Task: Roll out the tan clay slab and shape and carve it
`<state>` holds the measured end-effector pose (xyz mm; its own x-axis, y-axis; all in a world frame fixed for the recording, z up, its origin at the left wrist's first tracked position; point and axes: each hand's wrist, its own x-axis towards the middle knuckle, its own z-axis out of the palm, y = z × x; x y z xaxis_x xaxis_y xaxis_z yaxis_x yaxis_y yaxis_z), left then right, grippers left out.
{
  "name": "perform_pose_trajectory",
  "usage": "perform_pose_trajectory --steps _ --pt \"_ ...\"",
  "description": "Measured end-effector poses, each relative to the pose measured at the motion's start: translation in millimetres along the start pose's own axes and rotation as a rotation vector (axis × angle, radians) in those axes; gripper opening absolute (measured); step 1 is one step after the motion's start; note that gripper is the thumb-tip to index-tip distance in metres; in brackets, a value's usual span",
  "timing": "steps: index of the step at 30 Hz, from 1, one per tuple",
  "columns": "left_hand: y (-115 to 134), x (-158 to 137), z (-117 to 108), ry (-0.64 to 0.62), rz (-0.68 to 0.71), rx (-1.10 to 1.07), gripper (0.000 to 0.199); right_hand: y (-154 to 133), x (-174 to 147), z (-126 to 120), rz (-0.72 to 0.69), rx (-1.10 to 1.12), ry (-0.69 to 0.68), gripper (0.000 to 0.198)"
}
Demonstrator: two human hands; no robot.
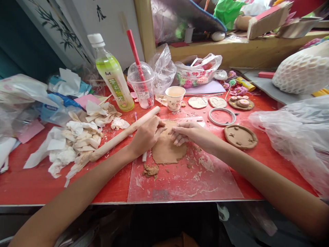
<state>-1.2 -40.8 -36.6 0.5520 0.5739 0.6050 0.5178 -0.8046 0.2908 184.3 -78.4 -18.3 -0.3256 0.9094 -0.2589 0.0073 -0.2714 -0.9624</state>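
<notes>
A flat slab of brown clay [168,151] lies on a clear plastic sheet [185,192] on the red table. Over the slab's left side is my left hand [147,135], closed, thumb and forefinger pinched together. Facing it, my right hand [187,133] is over the slab's right side, its thumb pressed to the forefinger and the other fingers curled. Whatever sits in either pinch is too small to make out. A wooden rolling pin [115,139] lies slanted behind my left wrist. Clay crumbs [150,170] are heaped by the slab's near left corner.
Crumpled tissues [79,137] cover the left. A green drink bottle [114,80], a plastic cup with red straw [141,85] and a paper cup [175,97] stand behind. Rightward are a tape roll [222,116], a round clay plaque [240,137] and a plastic bag [295,127].
</notes>
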Motion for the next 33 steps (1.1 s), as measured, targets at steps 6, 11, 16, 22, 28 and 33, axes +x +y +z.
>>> perform_pose_trajectory --steps 6,11,16,22,28,33 --pt "-3.9 -1.6 1.0 -0.039 0.033 -0.025 0.012 0.2 -0.5 0.7 0.006 -0.014 0.007 0.018" --pt "-3.0 -1.6 0.4 -0.037 0.023 -0.022 0.011 1.7 -0.4 1.0 0.005 -0.035 -0.014 0.019" --pt "-1.5 -0.2 0.9 0.01 0.008 -0.023 0.003 0.9 -1.0 1.5 0.0 -0.025 -0.009 0.02" --pt "-3.9 -1.2 2.5 0.0 0.024 -0.015 0.002 0.8 -0.8 2.0 0.005 -0.02 -0.016 0.02" --pt "-4.8 -2.2 2.0 -0.036 0.03 -0.043 0.011 -0.5 -0.9 2.9 0.012 -0.025 -0.004 0.019" --pt "-3.4 -1.1 0.6 -0.02 -0.003 -0.016 0.002 0.3 -0.8 1.3 0.006 -0.024 -0.007 0.019"
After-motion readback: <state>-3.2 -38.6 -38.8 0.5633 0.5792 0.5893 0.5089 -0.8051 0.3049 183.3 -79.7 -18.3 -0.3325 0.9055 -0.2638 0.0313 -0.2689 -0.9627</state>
